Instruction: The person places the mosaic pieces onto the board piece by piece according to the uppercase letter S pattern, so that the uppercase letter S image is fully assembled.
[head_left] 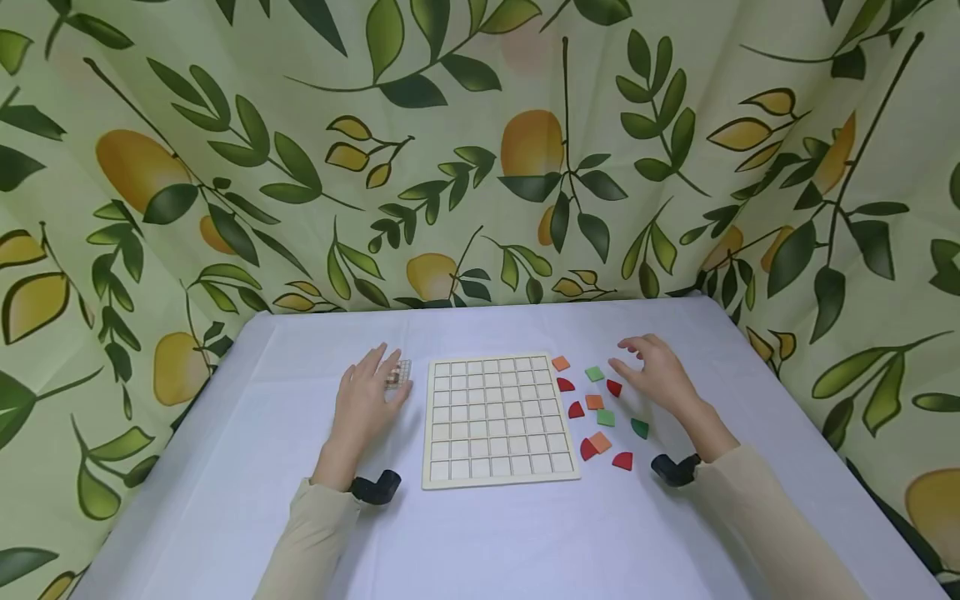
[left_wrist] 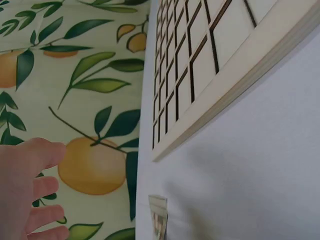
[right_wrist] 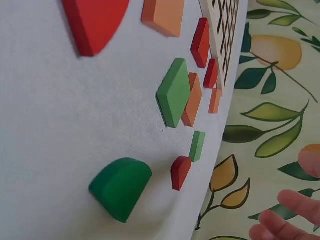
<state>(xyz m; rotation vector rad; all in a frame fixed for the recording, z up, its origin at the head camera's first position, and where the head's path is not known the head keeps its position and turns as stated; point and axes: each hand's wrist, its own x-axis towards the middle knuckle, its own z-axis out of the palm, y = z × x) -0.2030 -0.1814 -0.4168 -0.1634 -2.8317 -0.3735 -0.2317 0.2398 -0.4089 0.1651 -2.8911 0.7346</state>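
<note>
A square wooden grid board (head_left: 501,421) lies on the white table between the two hands. My left hand (head_left: 365,400) hovers at the board's left, fingers spread, above a small patterned card (head_left: 403,372) that it partly hides. At the right, my right hand (head_left: 660,377) is held over the table with loosely bent fingers and nothing in them. Nearest to it lies a red quarter-circle piece (head_left: 614,387). Several loose pieces lie between board and right hand, among them a dark green quarter circle (right_wrist: 122,187), a light green square (right_wrist: 174,94) and an orange square (head_left: 594,402).
The white-covered table (head_left: 225,500) meets a curtain (head_left: 465,167) printed with fruit and leaves at its back and sides. A red quarter circle (head_left: 588,449) and an orange square (head_left: 600,442) overlap near the board's front right corner. Each wrist wears a black camera mount (head_left: 377,487).
</note>
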